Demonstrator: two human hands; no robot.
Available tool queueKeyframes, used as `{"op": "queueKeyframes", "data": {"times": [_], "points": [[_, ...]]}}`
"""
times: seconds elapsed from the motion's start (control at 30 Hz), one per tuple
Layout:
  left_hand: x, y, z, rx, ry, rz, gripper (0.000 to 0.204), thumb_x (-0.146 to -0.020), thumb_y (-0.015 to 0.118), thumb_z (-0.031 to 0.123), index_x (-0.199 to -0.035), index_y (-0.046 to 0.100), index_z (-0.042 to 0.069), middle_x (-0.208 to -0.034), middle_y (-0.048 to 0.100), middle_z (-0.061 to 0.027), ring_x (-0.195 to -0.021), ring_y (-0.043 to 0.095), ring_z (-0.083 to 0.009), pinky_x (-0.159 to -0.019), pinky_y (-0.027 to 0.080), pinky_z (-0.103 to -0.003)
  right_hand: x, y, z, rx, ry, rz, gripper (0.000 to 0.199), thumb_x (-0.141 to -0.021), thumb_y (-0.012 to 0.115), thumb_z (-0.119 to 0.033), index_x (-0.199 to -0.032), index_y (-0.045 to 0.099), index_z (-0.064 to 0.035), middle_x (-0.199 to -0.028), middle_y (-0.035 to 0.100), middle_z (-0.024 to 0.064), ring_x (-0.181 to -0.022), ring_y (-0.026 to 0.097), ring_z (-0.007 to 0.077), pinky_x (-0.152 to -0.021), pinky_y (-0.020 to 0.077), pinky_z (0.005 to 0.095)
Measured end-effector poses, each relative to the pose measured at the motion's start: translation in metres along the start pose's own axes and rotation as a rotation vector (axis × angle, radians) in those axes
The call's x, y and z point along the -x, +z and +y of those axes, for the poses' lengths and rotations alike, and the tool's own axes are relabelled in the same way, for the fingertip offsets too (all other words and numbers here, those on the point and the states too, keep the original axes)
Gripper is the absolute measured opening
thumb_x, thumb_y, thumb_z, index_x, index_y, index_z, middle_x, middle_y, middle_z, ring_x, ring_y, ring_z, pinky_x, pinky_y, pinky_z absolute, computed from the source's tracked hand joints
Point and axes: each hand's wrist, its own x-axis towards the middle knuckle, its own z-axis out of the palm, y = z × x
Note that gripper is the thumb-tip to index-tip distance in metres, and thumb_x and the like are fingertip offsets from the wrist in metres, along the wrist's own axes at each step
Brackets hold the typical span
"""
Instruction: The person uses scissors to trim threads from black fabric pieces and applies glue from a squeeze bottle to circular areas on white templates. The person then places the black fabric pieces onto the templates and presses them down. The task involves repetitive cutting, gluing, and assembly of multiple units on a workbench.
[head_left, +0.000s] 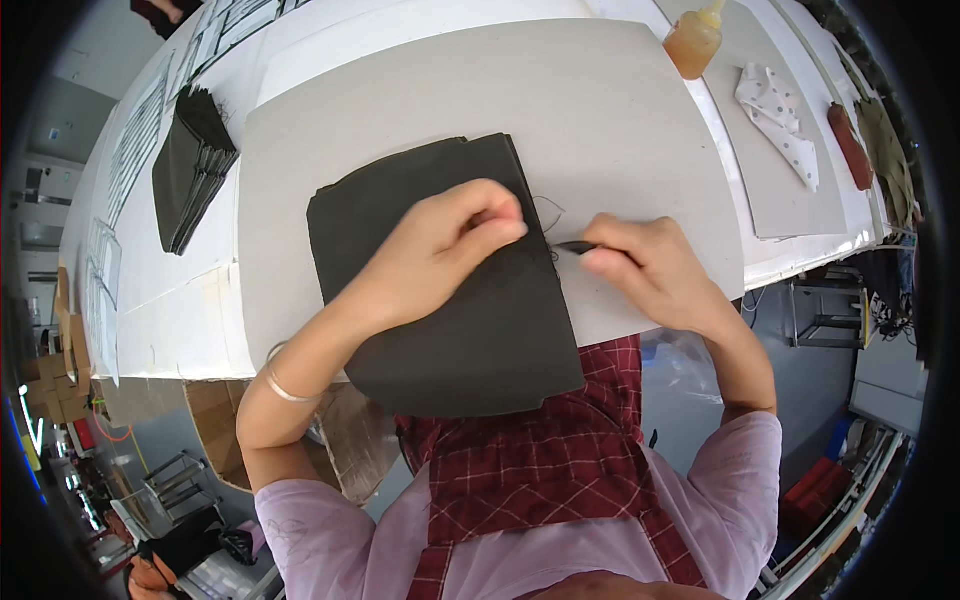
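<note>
A stack of black fabric pieces (pixel 440 350) lies in front of me, its lower part reaching over the table's front edge. Above the fabric, close to its right edge, my left hand (pixel 450 240) is closed in a pinch. What it holds, if anything, is too small to make out. Just right of that edge, my right hand (pixel 655 265) grips a small black pointed tool (pixel 573 247), its tip directed at the fabric. Its kind is mostly hidden by the fingers. Loose dark threads (pixel 547 212) curl out from the fabric's edge between my hands.
A grey board (pixel 400 100) covers the table under the fabric. Another black fabric stack (pixel 192 170) lies at the left. At the far right are a bottle of amber liquid (pixel 693 45), a dotted white cloth (pixel 778 125) and a reddish-brown object (pixel 850 147). A cardboard box (pixel 220 425) stands below the table.
</note>
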Motion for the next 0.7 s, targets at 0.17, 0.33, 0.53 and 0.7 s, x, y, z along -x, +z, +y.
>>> {"op": "queueKeyframes", "data": {"times": [0.17, 0.33, 0.53, 0.7], "points": [[0.15, -0.098, 0.011, -0.288, -0.103, -0.083, 0.016, -0.088, 0.073, 0.015, -0.088, 0.064, 0.002, -0.078, 0.063, -0.0029, -0.069, 0.059, -0.0135, -0.063, 0.046, -0.028, 0.036, -0.005, -0.016, -0.142, 0.035, 0.07, 0.038, -0.083, 0.079, -0.04, -0.101, 0.068, -0.0083, -0.06, 0.059, 0.0047, -0.048, 0.057, 0.0213, -0.048, 0.0449, 0.0317], [0.272, -0.085, -0.014, -1.192, -0.75, 0.54, 0.015, -0.083, 0.075, 0.007, -0.09, 0.065, -0.002, -0.071, 0.065, -0.0058, -0.064, 0.063, -0.0122, -0.059, 0.048, -0.028, 0.068, 0.038, -0.048, 0.279, -0.036, 0.133, 0.078, -0.073, 0.084, -0.044, -0.129, 0.059, 0.0046, -0.055, 0.053, 0.0017, -0.045, 0.054, 0.016, -0.045, 0.0437, 0.0301], [0.169, -0.036, 0.006, -0.218, -0.253, 0.399, 0.008, -0.093, 0.067, 0.005, -0.086, 0.065, 0.0, -0.067, 0.065, -0.0028, -0.057, 0.062, -0.0097, -0.052, 0.047, -0.022, 0.068, 0.057, -0.064, 0.348, -0.008, 0.235, 0.084, -0.067, 0.084, -0.03, -0.135, 0.053, 0.0088, -0.055, 0.053, 0.0002, -0.045, 0.052, 0.014, -0.044, 0.0428, 0.0277], [0.025, 0.025, 0.041, -0.346, -0.202, -0.021, 0.043, -0.097, 0.066, 0.03, -0.064, 0.06, 0.001, -0.051, 0.059, -0.0058, -0.047, 0.059, -0.0124, -0.047, 0.043, -0.027, 0.066, 0.063, -0.065, 0.267, -0.066, 0.286, 0.084, -0.061, 0.081, -0.021, -0.134, 0.053, 0.0093, -0.057, 0.054, 0.0005, -0.045, 0.053, 0.0134, -0.043, 0.0429, 0.0281]]}}
